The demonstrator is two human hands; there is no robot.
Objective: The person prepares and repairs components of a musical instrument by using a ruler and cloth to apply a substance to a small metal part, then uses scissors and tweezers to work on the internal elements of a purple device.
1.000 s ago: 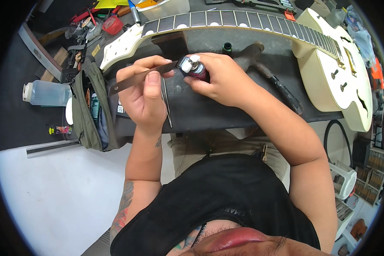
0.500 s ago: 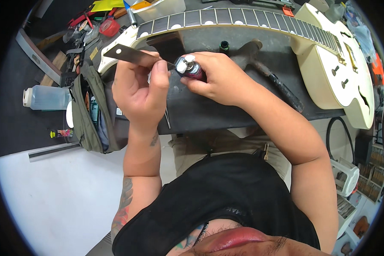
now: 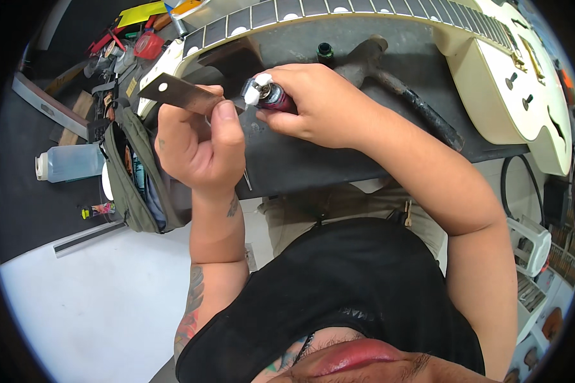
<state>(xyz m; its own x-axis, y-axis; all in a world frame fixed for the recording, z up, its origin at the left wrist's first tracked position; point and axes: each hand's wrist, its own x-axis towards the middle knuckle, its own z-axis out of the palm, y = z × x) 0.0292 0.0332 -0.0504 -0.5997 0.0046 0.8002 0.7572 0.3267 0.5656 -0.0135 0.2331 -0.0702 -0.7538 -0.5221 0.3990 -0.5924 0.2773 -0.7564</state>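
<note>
Between the thumb and fingers of my left hand is a thin flat metal strip with a round hole near its outer end. Its inner end points at a vape, which my right hand grips around its dark red body. White cotton tufts stick out of the vape's uncovered top, right by the strip's tip. I cannot tell whether the strip touches the cotton. A small black cap with a green rim stands on the dark bench beyond my right hand.
A cream guitar lies along the far side and right of the bench, its neck crossing behind my hands. A hammer rests beside my right forearm. At left are an open green bag, a clear plastic bottle and piled tools.
The whole view has shifted slightly. Against the vape, the strip is a little differently angled, and the vape's top is turned a bit more to the left. Both hands keep their grips.
</note>
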